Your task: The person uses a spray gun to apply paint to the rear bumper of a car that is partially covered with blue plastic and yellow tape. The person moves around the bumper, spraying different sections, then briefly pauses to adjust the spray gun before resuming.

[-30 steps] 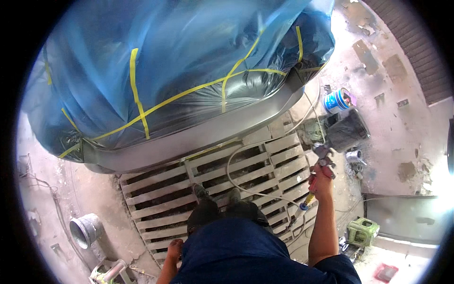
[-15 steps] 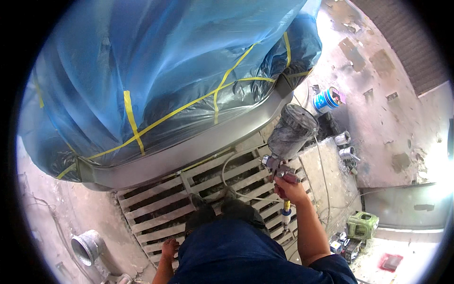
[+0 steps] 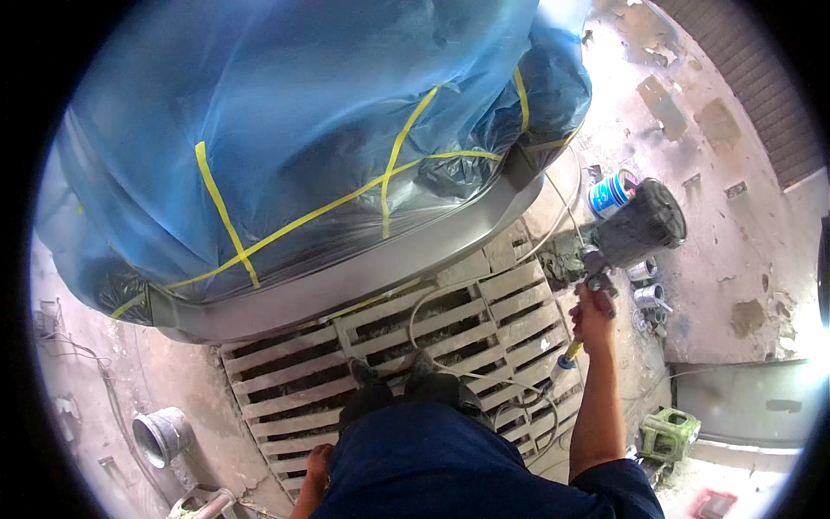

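My right hand (image 3: pixel 592 320) grips a spray gun (image 3: pixel 598 275) with a dark, soiled cup (image 3: pixel 640 221) and a yellow-and-blue fitting (image 3: pixel 571 353) below; it is off the right end of a grey bumper (image 3: pixel 346 281), not touching it. The bumper is on a vehicle draped in blue translucent plastic (image 3: pixel 285 112) crossed by yellow tape (image 3: pixel 320 212). My left hand (image 3: pixel 318 463) hangs low beside my dark shirt, its fingers mostly hidden.
A slatted floor grate (image 3: pixel 285 381) under my feet carries a loose hose (image 3: pixel 413 320). Right: a blue-and-white can (image 3: pixel 609 195), small tins (image 3: pixel 648 296), a green crate (image 3: pixel 670 432) and a wall (image 3: pixel 726 259). Lower left: a grey cylindrical container (image 3: pixel 160 437).
The spray gun swung left toward the bumper half a second ago and has since moved back right, with the cup now over the blue-and-white can's edge. My left hand stays low.
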A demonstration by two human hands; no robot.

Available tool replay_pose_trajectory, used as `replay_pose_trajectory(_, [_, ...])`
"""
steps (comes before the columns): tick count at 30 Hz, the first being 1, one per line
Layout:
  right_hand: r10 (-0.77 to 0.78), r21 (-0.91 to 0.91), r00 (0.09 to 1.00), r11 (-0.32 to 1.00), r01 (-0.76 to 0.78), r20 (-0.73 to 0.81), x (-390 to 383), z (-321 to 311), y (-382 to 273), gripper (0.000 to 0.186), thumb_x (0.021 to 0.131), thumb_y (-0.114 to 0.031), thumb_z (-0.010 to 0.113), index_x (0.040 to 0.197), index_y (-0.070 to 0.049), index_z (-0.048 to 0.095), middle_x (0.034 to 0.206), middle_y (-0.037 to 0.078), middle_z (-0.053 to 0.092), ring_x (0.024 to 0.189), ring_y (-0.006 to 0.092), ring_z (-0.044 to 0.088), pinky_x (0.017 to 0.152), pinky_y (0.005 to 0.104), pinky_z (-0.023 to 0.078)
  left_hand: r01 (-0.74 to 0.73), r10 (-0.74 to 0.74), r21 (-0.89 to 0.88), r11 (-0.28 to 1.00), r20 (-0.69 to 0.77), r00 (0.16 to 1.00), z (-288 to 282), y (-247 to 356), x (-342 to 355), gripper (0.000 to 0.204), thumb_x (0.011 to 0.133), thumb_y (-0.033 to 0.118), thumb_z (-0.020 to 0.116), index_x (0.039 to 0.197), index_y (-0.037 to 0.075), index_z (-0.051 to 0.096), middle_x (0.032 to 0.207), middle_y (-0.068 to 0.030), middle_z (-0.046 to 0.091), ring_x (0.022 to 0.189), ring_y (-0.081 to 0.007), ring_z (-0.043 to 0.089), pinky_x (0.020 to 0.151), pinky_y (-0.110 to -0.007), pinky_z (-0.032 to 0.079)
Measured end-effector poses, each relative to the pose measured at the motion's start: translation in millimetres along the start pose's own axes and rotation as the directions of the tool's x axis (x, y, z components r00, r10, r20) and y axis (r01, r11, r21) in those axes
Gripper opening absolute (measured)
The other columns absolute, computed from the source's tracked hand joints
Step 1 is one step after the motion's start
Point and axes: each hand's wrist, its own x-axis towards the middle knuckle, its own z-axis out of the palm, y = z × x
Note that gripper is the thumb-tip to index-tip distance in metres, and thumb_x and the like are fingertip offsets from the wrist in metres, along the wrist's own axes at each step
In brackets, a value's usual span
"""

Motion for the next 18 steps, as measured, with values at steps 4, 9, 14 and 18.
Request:
replay_pose_trajectory(4, [-0.006,-0.150,0.964,0.987,0.047,0.267,-1,6,26,0.023,0.085,-0.032,0.061,0.083,-0.009,0.061,0.058,0.001,0.053,0.043,0.0071,0.044,0.037,0.0215,0.031,0.276,-0.282,-0.192,0.942,-0.006,0.959,11,64,-8,0.025,0.083,0.020,0.055,0.096,-0.001,0.061,0.085,-0.0076,0.062,0.079,-0.0181,0.058,0.073,-0.029,0.045])
replay_pose_trajectory(9, [-0.012,-0.163,0.909,0.983,0.088,0.416,-10,26,12,0.019,0.084,-0.028,0.062,0.078,-0.010,0.058,0.058,0.001,0.054,0.042,0.0079,0.044,0.037,0.0230,0.032,0.098,-0.105,-0.173,0.980,-0.030,0.994,19,54,-7,0.026,0.083,0.021,0.055,0.097,-0.001,0.060,0.082,-0.0055,0.060,0.073,-0.0170,0.055,0.068,-0.029,0.044])
replay_pose_trajectory(14, [-0.188,-0.160,0.964,0.963,0.219,0.185,13,18,-6,0.026,0.083,-0.028,0.062,0.071,-0.006,0.056,0.054,0.001,0.053,0.045,0.0097,0.048,0.040,0.0258,0.036,0.083,-0.084,-0.035,0.996,-0.015,0.996,20,-13,-4,0.026,0.084,0.021,0.054,0.094,-0.001,0.061,0.082,-0.0060,0.061,0.075,-0.0178,0.056,0.069,-0.029,0.044])
replay_pose_trajectory(18, [-0.428,-0.093,0.903,0.901,0.425,-0.022,35,-25,-20,0.023,0.084,-0.028,0.062,0.078,-0.005,0.062,0.054,0.001,0.054,0.046,0.0089,0.049,0.041,0.0248,0.036,0.251,-0.265,-0.208,0.945,-0.040,0.963,36,51,-17,0.024,0.084,0.019,0.054,0.094,-0.001,0.062,0.086,-0.0077,0.063,0.080,-0.0182,0.058,0.072,-0.029,0.045])
